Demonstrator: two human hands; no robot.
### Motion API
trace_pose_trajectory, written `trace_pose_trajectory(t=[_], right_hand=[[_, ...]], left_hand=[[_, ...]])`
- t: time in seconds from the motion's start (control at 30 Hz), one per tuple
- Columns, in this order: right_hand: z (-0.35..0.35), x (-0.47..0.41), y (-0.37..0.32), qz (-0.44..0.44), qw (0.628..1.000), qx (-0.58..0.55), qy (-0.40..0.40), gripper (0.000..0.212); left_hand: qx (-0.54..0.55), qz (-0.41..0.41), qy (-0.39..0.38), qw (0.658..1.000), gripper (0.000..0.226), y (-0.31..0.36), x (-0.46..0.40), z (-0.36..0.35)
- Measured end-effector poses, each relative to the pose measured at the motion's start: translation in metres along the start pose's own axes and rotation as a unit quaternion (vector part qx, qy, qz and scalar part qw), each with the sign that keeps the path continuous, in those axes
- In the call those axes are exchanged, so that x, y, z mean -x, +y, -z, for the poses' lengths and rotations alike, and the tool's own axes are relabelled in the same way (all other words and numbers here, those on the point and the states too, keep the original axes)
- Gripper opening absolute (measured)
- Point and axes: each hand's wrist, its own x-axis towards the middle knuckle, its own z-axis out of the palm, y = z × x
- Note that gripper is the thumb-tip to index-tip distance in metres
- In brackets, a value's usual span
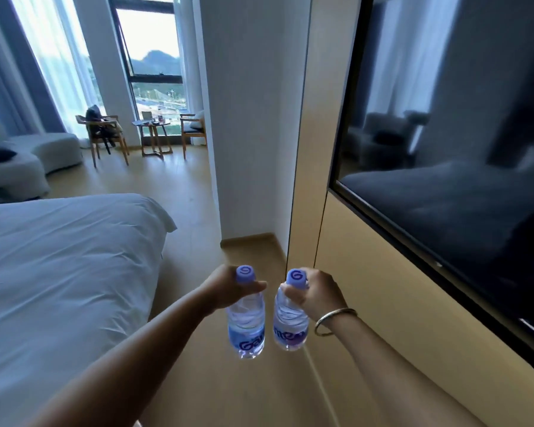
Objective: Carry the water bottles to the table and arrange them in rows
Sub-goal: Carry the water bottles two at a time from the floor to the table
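I hold two small clear water bottles with purple caps and blue labels, upright, side by side above the wooden floor. My left hand (225, 288) grips the left water bottle (246, 325) around its neck. My right hand (316, 292), with a metal bangle on the wrist, grips the right water bottle (290, 325) the same way. The bottles hang close together without touching. A small round table (151, 124) stands far ahead by the window, with some items on it.
A bed with white linen (59, 272) fills the left. A wall-mounted TV (444, 149) and beige panel line the right. A white pillar (244, 118) stands ahead. Two wooden chairs (105, 134) flank the table; a white sofa (28, 155) sits far left. A wooden floor aisle (191, 211) runs between.
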Motion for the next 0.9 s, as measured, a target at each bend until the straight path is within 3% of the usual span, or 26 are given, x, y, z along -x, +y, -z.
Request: trace_pose_trajectory(t=[0.3, 0.47, 0.73, 0.9], right_hand=[[-0.018, -0.158, 0.005, 0.080, 0.995, -0.008, -0.061, 0.025], [-0.052, -0.235, -0.004, 0.100, 0.991, -0.027, -0.081, 0.029], [-0.121, -0.365, -0.046, 0.119, 0.986, -0.029, -0.110, 0.025], [-0.163, -0.449, -0.080, 0.100, 0.990, -0.034, -0.092, 0.033]], left_hand=[[0.118, 0.074, 0.137, 0.981, 0.017, -0.025, -0.104, 0.048], [0.103, 0.128, 0.225, 0.960, 0.033, -0.057, -0.152, 0.084], [0.111, 0.129, 0.235, 0.957, 0.037, -0.114, -0.249, 0.169], [0.061, 0.133, 0.256, 0.955, 0.026, -0.141, -0.317, 0.238]])
